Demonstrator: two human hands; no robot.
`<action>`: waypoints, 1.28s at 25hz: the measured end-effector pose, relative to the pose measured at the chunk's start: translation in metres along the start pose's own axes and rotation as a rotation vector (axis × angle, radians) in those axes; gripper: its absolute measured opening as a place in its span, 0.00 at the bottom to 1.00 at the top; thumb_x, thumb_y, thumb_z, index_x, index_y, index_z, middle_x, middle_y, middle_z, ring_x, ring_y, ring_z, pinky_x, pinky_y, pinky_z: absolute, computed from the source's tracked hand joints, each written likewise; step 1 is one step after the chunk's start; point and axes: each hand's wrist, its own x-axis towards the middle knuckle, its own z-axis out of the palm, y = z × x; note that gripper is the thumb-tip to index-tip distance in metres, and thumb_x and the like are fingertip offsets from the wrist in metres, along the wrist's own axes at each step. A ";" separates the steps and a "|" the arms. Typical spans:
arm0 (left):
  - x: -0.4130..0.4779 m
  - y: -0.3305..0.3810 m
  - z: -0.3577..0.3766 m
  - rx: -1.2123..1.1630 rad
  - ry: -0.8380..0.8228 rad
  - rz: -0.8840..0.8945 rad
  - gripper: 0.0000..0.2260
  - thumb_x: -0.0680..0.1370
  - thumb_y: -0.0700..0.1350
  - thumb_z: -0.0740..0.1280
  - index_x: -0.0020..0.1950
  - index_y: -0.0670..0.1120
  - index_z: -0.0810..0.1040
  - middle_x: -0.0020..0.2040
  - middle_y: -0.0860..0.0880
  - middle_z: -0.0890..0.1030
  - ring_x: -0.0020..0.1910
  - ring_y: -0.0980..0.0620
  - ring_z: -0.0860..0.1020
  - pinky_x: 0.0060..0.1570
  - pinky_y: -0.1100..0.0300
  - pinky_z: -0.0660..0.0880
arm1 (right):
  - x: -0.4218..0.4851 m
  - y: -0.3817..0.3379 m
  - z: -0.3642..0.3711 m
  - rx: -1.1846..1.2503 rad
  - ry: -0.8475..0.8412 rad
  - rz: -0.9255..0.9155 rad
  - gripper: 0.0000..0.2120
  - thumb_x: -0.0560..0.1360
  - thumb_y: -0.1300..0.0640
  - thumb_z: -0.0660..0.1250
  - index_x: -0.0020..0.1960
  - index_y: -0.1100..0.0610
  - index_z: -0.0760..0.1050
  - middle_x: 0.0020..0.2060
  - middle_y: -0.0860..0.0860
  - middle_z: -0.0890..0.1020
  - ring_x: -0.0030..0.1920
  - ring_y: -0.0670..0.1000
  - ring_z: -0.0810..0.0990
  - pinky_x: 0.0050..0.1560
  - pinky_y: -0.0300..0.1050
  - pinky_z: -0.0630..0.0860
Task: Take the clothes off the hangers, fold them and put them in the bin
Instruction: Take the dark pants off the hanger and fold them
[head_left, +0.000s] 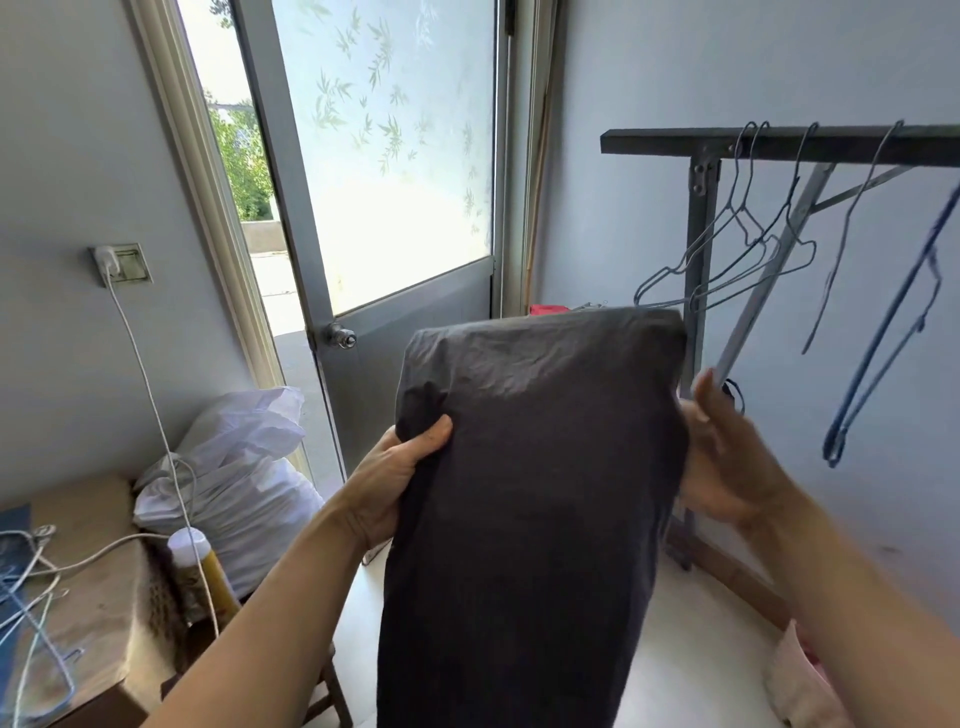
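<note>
A dark grey garment (535, 493) hangs folded in front of me, its folded top edge level with the door's lower panel. My left hand (395, 478) grips its left edge, thumb on the front. At the garment's right edge is my right hand (727, 452), with the fingers extended and partly behind the cloth. Several bare wire hangers (737, 249) hang on the dark rack rail (779, 145) at the right, and a blue hanger (893, 338) hangs further right. No bin is clearly in view.
A half-open door (395, 208) with a frosted pane stands ahead. A white stuffed bag (234, 467) leans at the left. A low table (78, 571) holds loose hangers, a charger cable and a yellow bottle (202, 571). Pink cloth (800, 675) lies bottom right.
</note>
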 end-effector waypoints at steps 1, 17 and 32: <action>0.001 0.000 -0.001 0.001 0.011 -0.001 0.12 0.71 0.44 0.69 0.51 0.41 0.82 0.44 0.42 0.85 0.37 0.48 0.85 0.36 0.57 0.82 | -0.002 0.012 -0.002 -0.042 -0.012 0.041 0.33 0.62 0.40 0.78 0.61 0.58 0.80 0.61 0.59 0.80 0.62 0.59 0.79 0.59 0.54 0.78; 0.022 0.002 0.011 0.440 0.425 0.186 0.03 0.76 0.44 0.72 0.46 0.45 0.83 0.40 0.49 0.85 0.41 0.52 0.82 0.37 0.63 0.76 | 0.005 0.044 0.010 -0.306 0.666 -0.171 0.44 0.68 0.66 0.76 0.77 0.53 0.57 0.59 0.56 0.80 0.57 0.55 0.81 0.59 0.53 0.79; 0.008 0.023 0.007 1.049 -0.038 0.401 0.19 0.73 0.34 0.72 0.62 0.48 0.77 0.52 0.50 0.81 0.51 0.56 0.79 0.50 0.67 0.75 | -0.002 0.006 0.011 -0.392 0.690 -0.336 0.30 0.73 0.66 0.72 0.71 0.50 0.68 0.50 0.49 0.79 0.49 0.46 0.80 0.48 0.38 0.79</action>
